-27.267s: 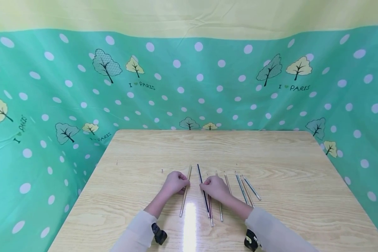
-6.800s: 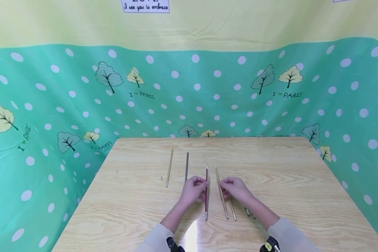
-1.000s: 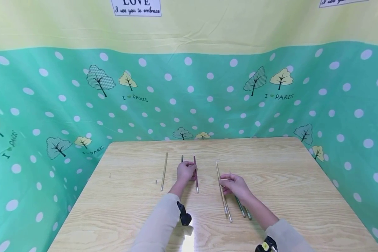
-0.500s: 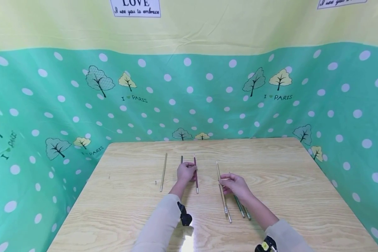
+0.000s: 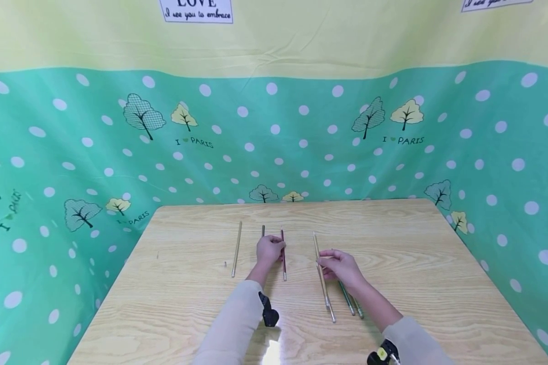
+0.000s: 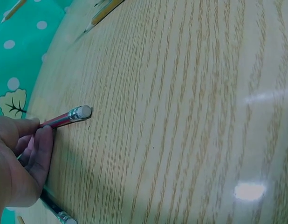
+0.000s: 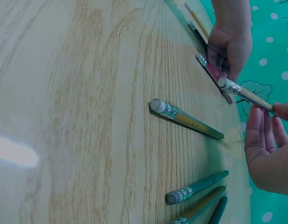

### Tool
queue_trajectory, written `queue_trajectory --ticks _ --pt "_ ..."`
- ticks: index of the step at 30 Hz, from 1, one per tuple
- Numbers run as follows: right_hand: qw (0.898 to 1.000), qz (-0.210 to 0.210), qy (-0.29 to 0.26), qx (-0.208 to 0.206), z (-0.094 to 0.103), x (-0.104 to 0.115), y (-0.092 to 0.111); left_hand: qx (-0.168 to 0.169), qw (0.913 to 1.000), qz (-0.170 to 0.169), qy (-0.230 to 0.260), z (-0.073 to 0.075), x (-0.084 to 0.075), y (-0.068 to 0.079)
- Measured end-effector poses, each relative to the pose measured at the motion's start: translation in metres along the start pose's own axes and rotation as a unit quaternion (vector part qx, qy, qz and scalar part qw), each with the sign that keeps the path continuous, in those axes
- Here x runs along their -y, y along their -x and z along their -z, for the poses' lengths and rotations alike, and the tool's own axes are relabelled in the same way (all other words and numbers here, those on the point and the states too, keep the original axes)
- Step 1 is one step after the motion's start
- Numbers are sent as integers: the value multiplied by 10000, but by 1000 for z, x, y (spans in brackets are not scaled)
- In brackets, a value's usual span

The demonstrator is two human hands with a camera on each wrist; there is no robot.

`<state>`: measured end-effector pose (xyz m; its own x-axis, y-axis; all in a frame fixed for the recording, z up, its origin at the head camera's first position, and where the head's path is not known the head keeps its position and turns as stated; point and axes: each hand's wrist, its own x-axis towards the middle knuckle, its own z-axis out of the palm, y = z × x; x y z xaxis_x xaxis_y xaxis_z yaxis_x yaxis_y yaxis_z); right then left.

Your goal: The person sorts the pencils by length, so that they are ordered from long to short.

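Note:
My left hand [image 5: 267, 249] pinches a dark red pencil [image 5: 284, 266] at the back middle of the table; its eraser end points toward me. Just left of it lies a black pencil [image 5: 263, 231], partly hidden by that hand. A yellow pencil [image 5: 237, 248] lies farther left. My right hand [image 5: 342, 267] pinches another yellow pencil [image 7: 249, 95] between thumb and fingers, held above the wood in the right wrist view. Below it rests one more yellow pencil [image 7: 190, 122]. Green pencils [image 7: 200, 185] and a yellowish one [image 7: 204, 205] lie partly under my right forearm.
All the pencils are on or over a light wooden table [image 5: 164, 314]. A small fragment [image 5: 225, 264] sits left of the leftmost pencil. A green dotted curtain [image 5: 274, 132] hangs behind the table and along its sides.
Since the oldest frame, the yellow and black pencils were laid down at left. The red pencil then moved back and left beside the black one. Over the last second both hands barely moved.

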<state>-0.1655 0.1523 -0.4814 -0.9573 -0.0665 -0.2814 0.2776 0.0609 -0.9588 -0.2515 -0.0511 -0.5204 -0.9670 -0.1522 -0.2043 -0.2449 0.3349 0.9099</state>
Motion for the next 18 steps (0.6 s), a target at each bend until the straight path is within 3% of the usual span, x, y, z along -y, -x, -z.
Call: queue_trajectory --ticks 18 --pt "9991 25 217 -376 -12 7 -10 -95 9999 -102 3 1 -1 5"
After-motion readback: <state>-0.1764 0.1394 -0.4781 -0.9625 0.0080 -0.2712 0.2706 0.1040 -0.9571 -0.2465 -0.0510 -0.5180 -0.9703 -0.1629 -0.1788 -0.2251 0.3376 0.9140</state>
